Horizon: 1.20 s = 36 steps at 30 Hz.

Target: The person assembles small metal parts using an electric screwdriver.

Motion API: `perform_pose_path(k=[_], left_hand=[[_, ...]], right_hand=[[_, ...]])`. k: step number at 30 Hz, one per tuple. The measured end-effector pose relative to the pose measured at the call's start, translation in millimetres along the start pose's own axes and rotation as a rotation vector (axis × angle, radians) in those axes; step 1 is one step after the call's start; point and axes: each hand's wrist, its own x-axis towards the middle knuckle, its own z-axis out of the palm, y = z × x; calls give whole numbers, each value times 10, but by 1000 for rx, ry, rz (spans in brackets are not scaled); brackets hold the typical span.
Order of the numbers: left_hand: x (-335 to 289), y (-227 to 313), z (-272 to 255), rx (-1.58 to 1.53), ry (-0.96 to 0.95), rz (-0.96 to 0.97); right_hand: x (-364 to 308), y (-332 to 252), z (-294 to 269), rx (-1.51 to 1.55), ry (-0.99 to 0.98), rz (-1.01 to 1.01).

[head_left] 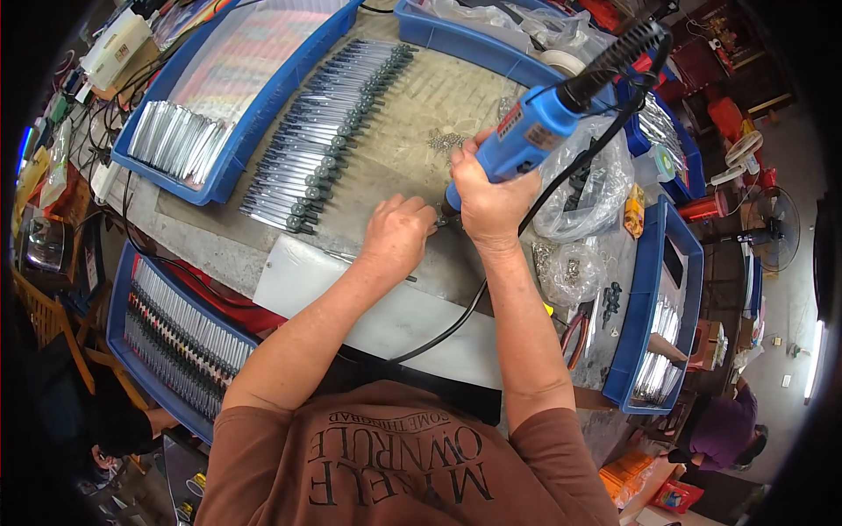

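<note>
My right hand [491,197] is wrapped round a blue electric screwdriver [526,131], tilted with its nose down toward the bench. Its tip comes close to the fingertips of my left hand [399,232]. Those fingers are curled together near a small metal piece at the tip, mostly hidden, so what they hold cannot be made out. Beside my left hand lies a long row of thin silver rods with dark green ends [329,131]. Beyond the screwdriver's nose is a small pile of tiny metal parts [447,142]. A white board [307,280] lies under my left forearm.
Blue trays hold silver rods at the far left [224,167], lower left [114,329] and right [623,377]. Clear plastic bags of parts [570,206] sit right of my right hand. A black cable [478,302] loops across the bench. Pliers with red handles [576,337] lie near the right forearm.
</note>
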Motion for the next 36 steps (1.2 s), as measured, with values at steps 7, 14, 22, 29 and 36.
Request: perform_pose_path(k=[7,14,22,29,36], left_hand=[[-3,-28,22,-30,-6,-22],[-33,-15,29,-12,29,23],[-51,72,-21,127,-60,92],[-9,14,-43,-100,-168,52],[52,-47,-353,-252,-218,-40]], right_hand=[[31,-60,74,-185,-43,-47],[-116,-183,-91,192,-9,9],[-220,-220,-493,389,276,-91],[-206,-163,-715,410,383,-45],[-205,-148,-759,416,375,-35]])
